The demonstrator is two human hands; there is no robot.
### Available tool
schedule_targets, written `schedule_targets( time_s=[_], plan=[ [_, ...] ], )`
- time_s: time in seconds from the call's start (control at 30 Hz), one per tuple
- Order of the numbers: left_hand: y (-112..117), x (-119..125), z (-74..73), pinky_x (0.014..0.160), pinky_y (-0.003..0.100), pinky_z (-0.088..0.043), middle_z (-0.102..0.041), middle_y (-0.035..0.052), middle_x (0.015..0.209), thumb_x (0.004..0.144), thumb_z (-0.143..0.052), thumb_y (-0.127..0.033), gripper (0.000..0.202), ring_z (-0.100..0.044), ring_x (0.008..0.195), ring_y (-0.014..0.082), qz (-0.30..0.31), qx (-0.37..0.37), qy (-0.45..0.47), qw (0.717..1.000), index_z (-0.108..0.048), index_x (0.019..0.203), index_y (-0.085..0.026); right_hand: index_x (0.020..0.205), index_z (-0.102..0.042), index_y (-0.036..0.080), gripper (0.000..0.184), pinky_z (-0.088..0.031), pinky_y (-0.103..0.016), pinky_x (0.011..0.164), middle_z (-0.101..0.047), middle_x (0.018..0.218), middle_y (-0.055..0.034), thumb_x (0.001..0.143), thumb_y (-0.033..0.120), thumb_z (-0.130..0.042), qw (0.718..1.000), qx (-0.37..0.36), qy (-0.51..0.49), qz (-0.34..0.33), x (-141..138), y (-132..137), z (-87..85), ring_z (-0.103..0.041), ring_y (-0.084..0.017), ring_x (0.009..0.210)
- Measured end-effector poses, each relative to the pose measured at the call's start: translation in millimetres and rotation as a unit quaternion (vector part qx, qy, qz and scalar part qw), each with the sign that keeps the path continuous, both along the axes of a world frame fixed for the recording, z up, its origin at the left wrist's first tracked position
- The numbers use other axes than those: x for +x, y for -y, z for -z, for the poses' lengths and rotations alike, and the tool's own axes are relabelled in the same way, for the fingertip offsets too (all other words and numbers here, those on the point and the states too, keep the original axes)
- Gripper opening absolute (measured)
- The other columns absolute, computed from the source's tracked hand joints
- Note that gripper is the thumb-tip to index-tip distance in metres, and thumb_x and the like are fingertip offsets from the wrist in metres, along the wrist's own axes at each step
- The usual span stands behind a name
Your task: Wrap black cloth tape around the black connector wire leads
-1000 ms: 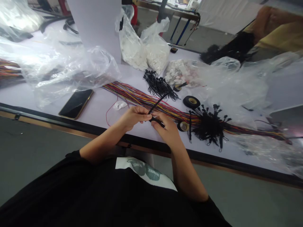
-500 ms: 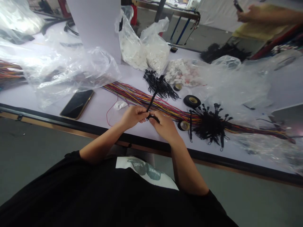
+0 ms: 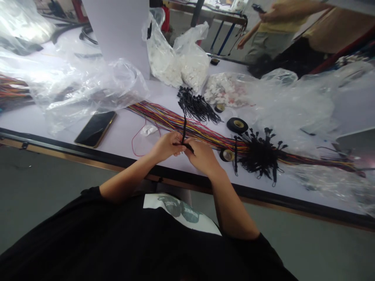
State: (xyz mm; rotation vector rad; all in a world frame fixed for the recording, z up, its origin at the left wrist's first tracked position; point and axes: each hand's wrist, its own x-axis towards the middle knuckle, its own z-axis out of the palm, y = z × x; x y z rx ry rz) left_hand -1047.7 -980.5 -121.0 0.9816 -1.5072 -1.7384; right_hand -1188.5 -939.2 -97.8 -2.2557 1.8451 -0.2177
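Observation:
Over the front part of the table my two hands meet. Between its thumb and fingers my left hand [image 3: 168, 147] pinches a short black cable [image 3: 184, 128], which stands up past the fingertips. Against it, my right hand [image 3: 202, 154] is closed with its fingertips beside the left ones. Something dark lies under the right fingers, mostly hidden, and I cannot tell its kind. Behind the hands runs a long bundle of coloured wires [image 3: 158, 114]. A pile of black cables [image 3: 199, 106] lies beyond it, and another bunch of black cables [image 3: 260, 154] is to the right.
Rolls of black tape [image 3: 237, 125] lie right of my hands. A phone [image 3: 95, 129] and a crumpled white scrap [image 3: 149, 130] are to the left. Clear bags of white parts [image 3: 193, 66] stand behind. Plastic sheeting [image 3: 88, 88] covers wires. Another person [image 3: 275, 31] stands across the table.
The black cable's upper end has swung left and stands more upright. My hands have shifted slightly against each other. The person across the table has moved left.

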Motion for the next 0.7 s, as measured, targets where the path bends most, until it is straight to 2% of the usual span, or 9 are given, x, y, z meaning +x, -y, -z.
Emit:
schedule_targets(
  time_s=[0.13,0.23,0.33,0.43,0.53,0.7],
  plan=[
    [-3,0,3.4,0.043,0.015,-0.038,-0.051,-0.0109,0.040,0.070,-0.054,0.004,0.024,-0.051,0.038,0.0061,-0.007,0.021,0.041,0.999,-0.045,0.080,-0.015,0.112,-0.061,0.013,0.031,-0.038,-0.037,0.082,-0.071,0.104,-0.0145,0.087,0.023,-0.046,0.995,0.005,-0.101,-0.024,4,-3,-1.6,-0.064,-0.027,0.099],
    [-7,1,10.4,0.038,0.014,-0.033,-0.047,-0.0124,0.036,0.070,-0.055,0.004,0.025,-0.046,0.033,0.0056,-0.022,0.038,0.061,0.997,-0.044,0.080,-0.016,0.108,-0.062,0.012,0.029,-0.032,-0.038,0.083,-0.071,0.100,-0.0156,0.088,0.022,-0.045,0.986,-0.008,-0.155,-0.063,6,-4,0.1,-0.063,-0.026,0.099],
    [-10,1,13.3,0.038,0.014,-0.034,-0.048,-0.0098,0.037,0.072,-0.058,0.001,0.017,-0.045,0.032,0.0043,-0.024,0.108,0.037,0.993,-0.048,0.071,-0.013,0.110,-0.062,0.013,0.028,-0.029,-0.037,0.082,-0.071,0.105,-0.0137,0.089,0.020,-0.044,0.984,-0.032,-0.143,-0.104,4,-5,3.5,-0.062,-0.024,0.100],
    [-11,2,9.1,0.040,0.015,-0.038,-0.052,-0.0059,0.041,0.072,-0.064,-0.004,0.016,-0.048,0.036,0.0041,-0.037,0.168,0.017,0.985,-0.052,0.063,-0.010,0.113,-0.061,0.015,0.030,-0.029,-0.037,0.081,-0.071,0.106,-0.0124,0.089,0.020,-0.043,0.984,-0.062,-0.130,-0.100,1,-5,5.8,-0.061,-0.024,0.100],
    [-11,2,3.1,0.039,0.016,-0.037,-0.055,-0.0044,0.043,0.073,-0.068,-0.010,0.019,-0.048,0.036,0.0041,-0.047,0.169,0.040,0.984,-0.054,0.060,-0.010,0.116,-0.060,0.015,0.033,-0.029,-0.037,0.081,-0.071,0.107,-0.0129,0.089,0.020,-0.043,0.985,-0.081,-0.124,-0.089,0,-7,7.3,-0.061,-0.023,0.100],
    [-11,6,0.1,0.035,0.015,-0.033,-0.054,-0.0039,0.041,0.078,-0.065,-0.016,0.027,-0.044,0.032,0.0032,0.031,0.135,0.084,0.987,-0.055,0.054,-0.010,0.121,-0.059,0.015,0.036,-0.028,-0.037,0.084,-0.071,0.109,-0.0125,0.089,0.019,-0.043,0.987,-0.078,-0.109,-0.090,-1,-10,8.4,-0.060,-0.024,0.103]
  ],
)
